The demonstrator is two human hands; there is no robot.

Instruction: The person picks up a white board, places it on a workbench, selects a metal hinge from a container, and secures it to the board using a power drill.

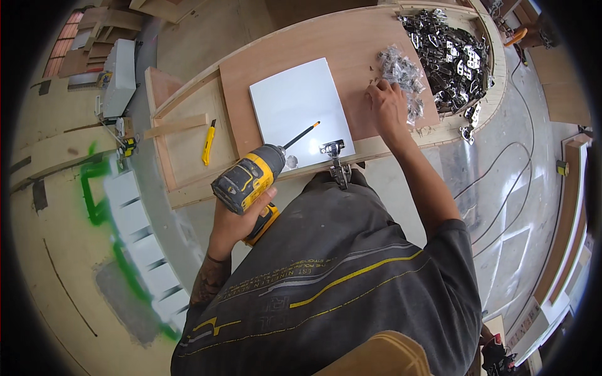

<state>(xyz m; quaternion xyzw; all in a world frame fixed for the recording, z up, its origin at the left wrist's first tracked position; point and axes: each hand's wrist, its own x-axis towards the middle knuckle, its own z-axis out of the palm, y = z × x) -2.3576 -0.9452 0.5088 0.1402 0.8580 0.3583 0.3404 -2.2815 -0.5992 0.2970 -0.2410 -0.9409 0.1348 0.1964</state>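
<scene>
My left hand (243, 216) is wrapped round the grip of a yellow and black cordless drill (248, 177), whose long bit slants up to the right over a white panel (300, 103). A metal cabinet hinge (337, 160) sits at the panel's near edge, its arm hanging over the edge. Left of it a round hole shows in the panel. My right hand (387, 103) reaches to a pile of small clear plastic packets (402, 74), fingers bent down at its left side. The fingertips are partly hidden, so what they pinch, if anything, cannot be made out.
A brown board (235, 94) lies under the panel on a wooden-framed bench. Many metal hinges (453, 59) fill a recess at the far right. Left are a yellow utility knife (209, 144) and a wood strip (175, 126). A cable (530, 147) trails over the floor at right.
</scene>
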